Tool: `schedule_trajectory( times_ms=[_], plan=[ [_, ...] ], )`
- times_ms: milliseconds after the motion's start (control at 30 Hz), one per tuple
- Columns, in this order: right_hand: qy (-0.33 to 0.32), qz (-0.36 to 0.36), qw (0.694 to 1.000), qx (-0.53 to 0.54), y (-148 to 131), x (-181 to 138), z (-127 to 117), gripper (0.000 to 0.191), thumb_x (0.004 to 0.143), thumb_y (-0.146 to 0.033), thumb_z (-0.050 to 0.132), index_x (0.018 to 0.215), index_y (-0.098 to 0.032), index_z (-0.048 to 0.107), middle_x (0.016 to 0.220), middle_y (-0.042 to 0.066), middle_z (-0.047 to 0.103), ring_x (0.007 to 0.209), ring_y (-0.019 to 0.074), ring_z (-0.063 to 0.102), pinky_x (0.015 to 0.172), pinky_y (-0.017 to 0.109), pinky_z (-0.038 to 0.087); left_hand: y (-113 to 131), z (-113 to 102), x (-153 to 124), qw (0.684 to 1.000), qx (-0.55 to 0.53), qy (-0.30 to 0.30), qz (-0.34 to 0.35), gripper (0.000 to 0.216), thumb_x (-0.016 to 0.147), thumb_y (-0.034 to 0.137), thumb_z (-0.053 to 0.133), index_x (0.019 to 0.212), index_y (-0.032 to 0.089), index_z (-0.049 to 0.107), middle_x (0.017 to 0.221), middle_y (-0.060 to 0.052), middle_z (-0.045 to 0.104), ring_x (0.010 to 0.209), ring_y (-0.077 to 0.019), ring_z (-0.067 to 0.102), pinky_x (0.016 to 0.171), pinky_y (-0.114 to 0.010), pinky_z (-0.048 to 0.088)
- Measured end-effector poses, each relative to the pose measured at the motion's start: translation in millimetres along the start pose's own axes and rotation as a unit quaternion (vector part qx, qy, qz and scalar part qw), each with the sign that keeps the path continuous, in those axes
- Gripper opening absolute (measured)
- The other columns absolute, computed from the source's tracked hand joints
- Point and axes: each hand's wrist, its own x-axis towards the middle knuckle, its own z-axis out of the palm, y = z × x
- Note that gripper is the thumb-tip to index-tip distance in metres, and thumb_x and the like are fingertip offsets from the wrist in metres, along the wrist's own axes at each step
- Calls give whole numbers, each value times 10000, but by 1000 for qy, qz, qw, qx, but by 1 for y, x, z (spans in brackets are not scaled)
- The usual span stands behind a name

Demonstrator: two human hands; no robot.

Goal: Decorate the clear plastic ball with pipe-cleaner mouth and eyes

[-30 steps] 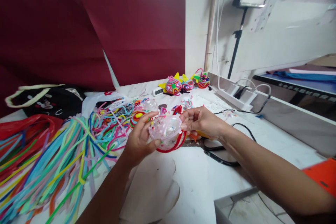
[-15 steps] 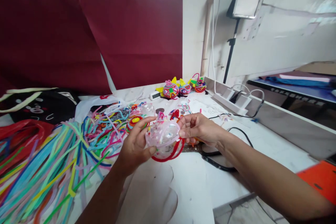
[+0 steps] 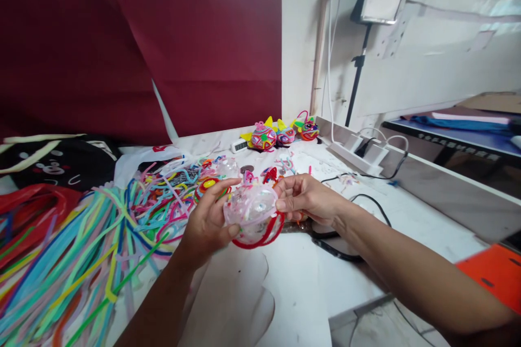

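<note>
A clear plastic ball (image 3: 253,211) is held above the white table, banded with a pale pink pipe cleaner and red pipe cleaners (image 3: 266,236) along its lower side. My left hand (image 3: 211,214) grips the ball from the left, its thumb low on the front and fingers at the upper edge. At the right side, my right hand (image 3: 299,199) pinches the pale pink pipe cleaner against the ball between thumb and forefinger. Behind the hands lie a red and yellow coiled piece (image 3: 207,187) and another clear ball (image 3: 228,166), partly among loose pipe cleaners.
Bundled pipe cleaners (image 3: 93,249) spread over the table's left side. Finished colourful pipe-cleaner figures (image 3: 264,136) stand at the back by a small white digital timer (image 3: 239,145). A power strip (image 3: 358,156) and a black cable (image 3: 376,200) lie to the right. An orange object (image 3: 494,274) sits at the right edge.
Both hands and the ball sit very slightly further left and higher in view, as the whole picture has shifted a little. The grip of both hands looks the same.
</note>
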Motion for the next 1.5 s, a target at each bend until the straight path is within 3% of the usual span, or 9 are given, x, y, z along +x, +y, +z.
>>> schedule_trajectory(
  times_ms=[233, 433, 600, 933, 1500],
  plan=[
    [-3, -13, 1000, -2, 3, 1, -2, 351, 499, -203, 921, 720, -106, 666, 544, -14, 645, 420, 54, 540, 354, 120, 364, 4, 2, -1, 1000, -13, 1, -15, 642, 691, 302, 799, 1283, 229, 563, 1414, -112, 481, 1343, -326, 404, 932, -311, 483],
    [-7, -23, 1000, -3, 4, 3, -2, 341, 550, -254, 909, 732, -105, 662, 522, -11, 644, 397, 51, 524, 350, 125, 352, 4, 3, -1, 999, -30, 4, -21, 646, 680, 279, 799, 1278, 217, 563, 1404, -127, 495, 1352, -337, 394, 935, -327, 487],
    [-3, -14, 1000, 2, 4, 3, -2, 338, 555, -257, 906, 735, -107, 662, 517, -22, 637, 393, 44, 513, 350, 120, 355, 5, 3, -1, 997, -59, -9, -47, 637, 693, 256, 790, 1282, 246, 548, 1401, -116, 503, 1288, -324, 479, 938, -344, 488],
    [4, 0, 1000, 23, 1, 2, 2, 361, 515, -257, 921, 701, -109, 649, 487, -27, 627, 368, 45, 509, 326, 114, 349, 4, 2, -1, 999, -37, 6, -34, 675, 663, 310, 817, 1282, 211, 567, 1396, -140, 512, 1273, -338, 491, 880, -325, 518],
    [8, -10, 999, 47, 5, 2, 2, 356, 546, -243, 911, 749, -119, 647, 535, -23, 644, 397, 50, 526, 356, 123, 353, 4, 5, 0, 998, -57, 17, -35, 632, 669, 300, 810, 1251, 213, 579, 1346, -133, 550, 1254, -321, 506, 933, -359, 495]
  ],
)
